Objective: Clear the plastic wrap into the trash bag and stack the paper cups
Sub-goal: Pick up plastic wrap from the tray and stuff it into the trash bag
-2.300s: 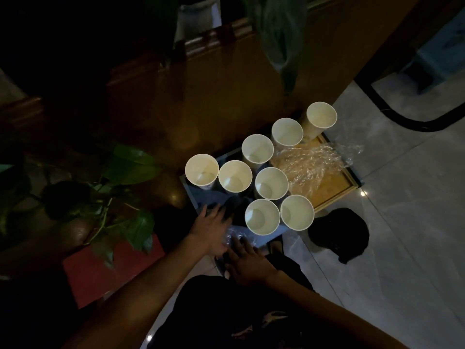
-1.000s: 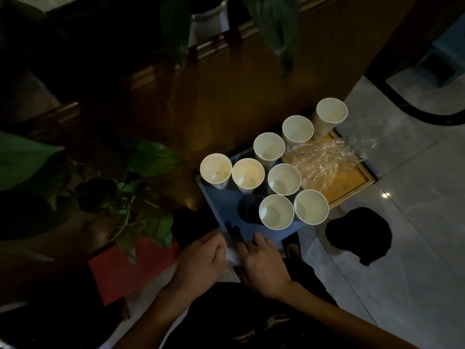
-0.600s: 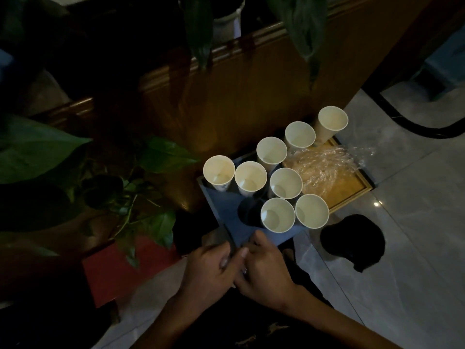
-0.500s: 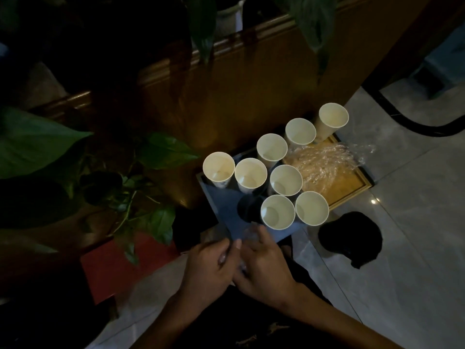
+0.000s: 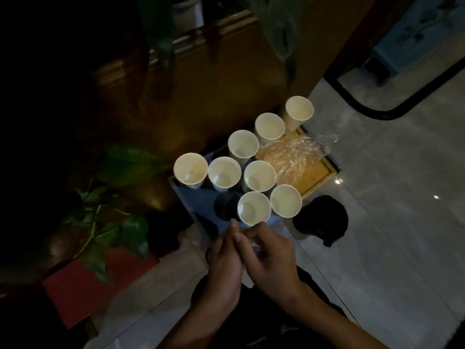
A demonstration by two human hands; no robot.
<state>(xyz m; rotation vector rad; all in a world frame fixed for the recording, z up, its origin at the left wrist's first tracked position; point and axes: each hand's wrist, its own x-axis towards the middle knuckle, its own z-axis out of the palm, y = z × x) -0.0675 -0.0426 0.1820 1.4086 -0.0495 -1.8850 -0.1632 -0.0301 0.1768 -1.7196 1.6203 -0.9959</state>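
Both hands meet just below the tray: the left hand and right hand press together, fingers curled round a small wad of clear wrap, barely visible between them. Just beyond the fingertips stand eight cups, upright and unstacked. Farther off, past the cups, more wrap lies crumpled on the yellow tray.
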